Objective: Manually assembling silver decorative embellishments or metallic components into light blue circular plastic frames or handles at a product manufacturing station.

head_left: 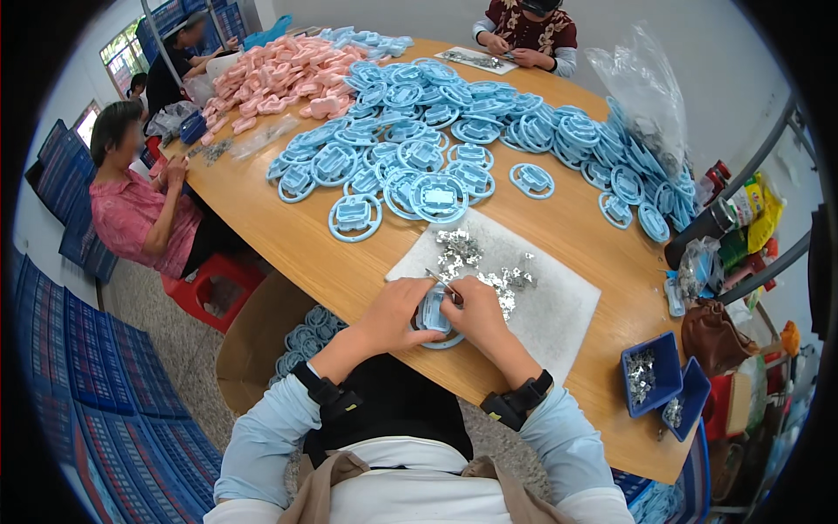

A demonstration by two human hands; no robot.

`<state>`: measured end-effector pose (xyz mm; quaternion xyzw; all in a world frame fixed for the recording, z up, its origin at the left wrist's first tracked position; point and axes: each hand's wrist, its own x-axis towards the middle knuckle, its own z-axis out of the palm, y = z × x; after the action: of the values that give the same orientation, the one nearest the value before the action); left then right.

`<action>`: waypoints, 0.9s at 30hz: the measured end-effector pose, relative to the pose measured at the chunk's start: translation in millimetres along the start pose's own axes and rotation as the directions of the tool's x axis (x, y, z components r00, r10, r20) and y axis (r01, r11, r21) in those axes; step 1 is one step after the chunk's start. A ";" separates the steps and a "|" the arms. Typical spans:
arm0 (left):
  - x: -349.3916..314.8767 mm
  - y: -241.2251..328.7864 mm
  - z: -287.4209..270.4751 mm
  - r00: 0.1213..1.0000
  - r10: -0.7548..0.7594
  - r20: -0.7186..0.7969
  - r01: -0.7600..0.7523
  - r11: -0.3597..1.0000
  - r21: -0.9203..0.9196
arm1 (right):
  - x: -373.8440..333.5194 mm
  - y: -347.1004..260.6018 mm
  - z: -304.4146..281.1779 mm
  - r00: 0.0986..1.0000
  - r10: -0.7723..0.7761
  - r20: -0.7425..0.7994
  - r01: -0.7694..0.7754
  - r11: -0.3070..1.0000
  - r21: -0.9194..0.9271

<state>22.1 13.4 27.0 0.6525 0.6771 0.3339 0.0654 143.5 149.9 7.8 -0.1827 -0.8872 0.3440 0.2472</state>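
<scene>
At the table's near edge, my left hand (394, 314) grips a light blue round plastic part (434, 316) from its left side, thumb along its lower edge. My right hand (477, 313) is closed over the right side of this part, pinching a thin metal tool (442, 281) whose tip points up and left. The tool's kind is hard to make out. Both hands rest at a white mat (559, 319). Just beyond them, small shiny metal clips (459, 248) lie heaped on the mat, with more clips (504, 297) beside my right hand.
Blue parts (410, 157) pile across the table, pink parts (288, 74) at far left. Two blue bins (650, 371) of metal pieces stand at the right. Below the left edge is a carton (253, 349) of blue parts. Co-workers sit at the left (140, 192) and far side (528, 31).
</scene>
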 end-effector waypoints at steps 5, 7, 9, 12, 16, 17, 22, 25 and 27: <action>3.2 -3.7 1.3 1.000 0.030 -0.010 -0.028 0.989 0.148 | 0.0 -5.4 -6.1 0.996 0.079 0.028 -0.079 0.997 0.012; 4.5 2.8 -3.4 0.999 0.001 -0.032 0.002 0.994 0.110 | 0.3 -13.3 -11.7 0.991 0.027 -0.127 -0.025 1.000 0.016; 4.0 7.5 -4.3 0.995 -0.025 -0.095 0.026 1.000 0.016 | -0.5 -17.6 -17.4 0.985 0.026 -0.169 -0.019 0.999 0.047; 6.5 17.1 -6.4 0.992 -0.117 -0.056 0.104 0.976 -0.192 | 2.5 -14.5 -25.5 0.991 0.126 -0.040 -0.115 0.972 0.203; 4.4 41.0 -8.8 0.944 -0.279 -0.176 0.144 0.829 -0.540 | 4.3 -15.1 -33.3 0.970 0.216 0.108 -0.241 0.862 0.446; 1.5 43.8 -4.9 0.886 -0.426 -0.180 0.162 0.651 -0.742 | 3.4 -21.7 -35.0 0.970 0.213 0.117 -0.243 0.838 0.488; -8.2 41.5 -1.3 0.751 -0.616 0.238 0.280 -0.030 -0.960 | -2.4 -38.7 -38.3 0.980 0.180 0.091 -0.201 0.866 0.457; -12.9 42.6 -3.8 0.725 -0.623 0.293 0.321 -0.071 -0.944 | -5.2 -37.8 -35.2 0.983 0.150 0.101 -0.179 0.882 0.436; -20.4 40.3 -2.4 0.726 -0.610 0.317 0.344 -0.078 -0.936 | -7.5 -37.9 -30.3 0.988 0.122 0.093 -0.150 0.894 0.423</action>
<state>57.6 -9.4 43.4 0.1209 0.4784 0.7035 0.5115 160.9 135.5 51.4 -0.1744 -0.7824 0.5525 0.2283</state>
